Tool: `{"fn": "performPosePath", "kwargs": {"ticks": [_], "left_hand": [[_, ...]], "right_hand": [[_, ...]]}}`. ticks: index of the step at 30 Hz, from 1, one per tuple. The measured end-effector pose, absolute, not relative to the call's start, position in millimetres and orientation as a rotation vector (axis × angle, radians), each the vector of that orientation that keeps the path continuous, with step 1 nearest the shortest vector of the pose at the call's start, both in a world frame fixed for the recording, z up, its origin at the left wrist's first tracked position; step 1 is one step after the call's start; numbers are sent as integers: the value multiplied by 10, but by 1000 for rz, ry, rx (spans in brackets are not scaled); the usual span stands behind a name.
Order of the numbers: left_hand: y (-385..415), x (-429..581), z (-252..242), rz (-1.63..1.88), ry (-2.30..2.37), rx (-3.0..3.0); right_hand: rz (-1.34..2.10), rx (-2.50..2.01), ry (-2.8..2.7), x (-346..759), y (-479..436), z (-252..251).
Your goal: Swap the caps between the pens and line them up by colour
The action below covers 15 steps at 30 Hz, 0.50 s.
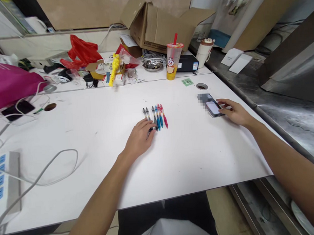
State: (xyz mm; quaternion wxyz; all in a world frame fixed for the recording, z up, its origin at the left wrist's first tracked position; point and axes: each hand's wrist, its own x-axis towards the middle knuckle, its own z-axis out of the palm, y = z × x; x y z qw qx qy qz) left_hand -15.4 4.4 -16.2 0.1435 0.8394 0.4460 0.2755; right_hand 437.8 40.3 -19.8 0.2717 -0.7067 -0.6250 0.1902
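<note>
A row of click pens lies on the white table: black pens (154,112) on the left, two blue pens (161,120) and two pink pens (164,117) on the right. My left hand (141,137) rests at the lower ends of the black pens, its fingers bent together around them and partly hiding them. Farther right, my right hand (235,112) has its fingers and thumb at the right edge of a smartphone (214,108). The phone has a lit pale screen and lies on the table, with part of the area beside it blurred out.
A power strip (7,181) with a looping cable stands at left. Behind are a drink cup (173,62) with a red straw, a cardboard box (160,26), a red plastic bag (82,51) and a yellow stick-shaped item (115,70). A green packet (187,82) lies near a cable hole.
</note>
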Motion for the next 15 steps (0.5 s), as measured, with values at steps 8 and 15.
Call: {"fn": "performPosePath", "kwargs": {"ticks": [8,15], "left_hand": [[51,-154,-154,798,1279,2425],[41,-147,-144,796,1285,2413]], "right_hand": [[519,-1935,-1655,4378,406,-173],[525,-1953,-1627,4343,447,-171]]}}
